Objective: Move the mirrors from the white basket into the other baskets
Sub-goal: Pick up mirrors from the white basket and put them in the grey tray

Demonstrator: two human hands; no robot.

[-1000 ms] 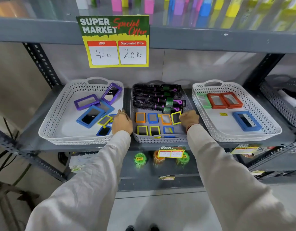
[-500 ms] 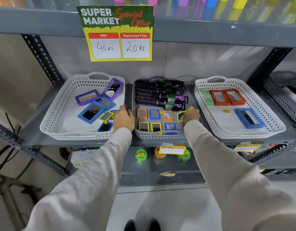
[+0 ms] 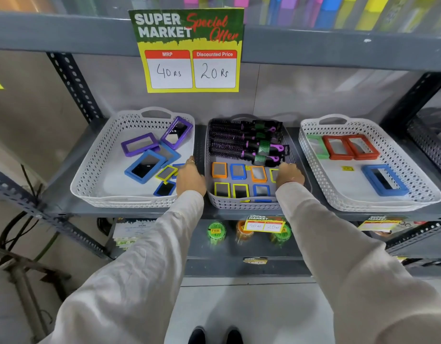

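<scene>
Stood close to the grey metal shelf rack (image 3: 115,214), both pale sleeves stretched forward over its front edge. Had the left hand (image 3: 190,178) low at the right edge of the left white perforated plastic basket (image 3: 107,180), knuckles up, fingers bent down among the small yellow-framed and blue-framed mirrors (image 3: 166,173) lying there. Could not tell whether anything was pinched, fingertips being hidden; probably reached there for the next small one. Had the right hand (image 3: 289,175) over the right side of the middle grey perforated basket (image 3: 239,206), fingers curled down onto another small yellow-framed mirror (image 3: 272,175). Touched it at least, with the grip itself out of sight, and looked to be setting it in line with the two flat rows of small orange, blue and yellow mirrors (image 3: 238,171). Found black-and-purple round hairbrushes (image 3: 241,142) stacked behind those rows, and larger blue and purple framed mirrors (image 3: 145,166) loose in the left basket, awaiting sorting. Further right, saw large red, green and blue mirrors (image 3: 338,147) flat in the second white basket (image 3: 346,192), seemingly the big ones' destination.
</scene>
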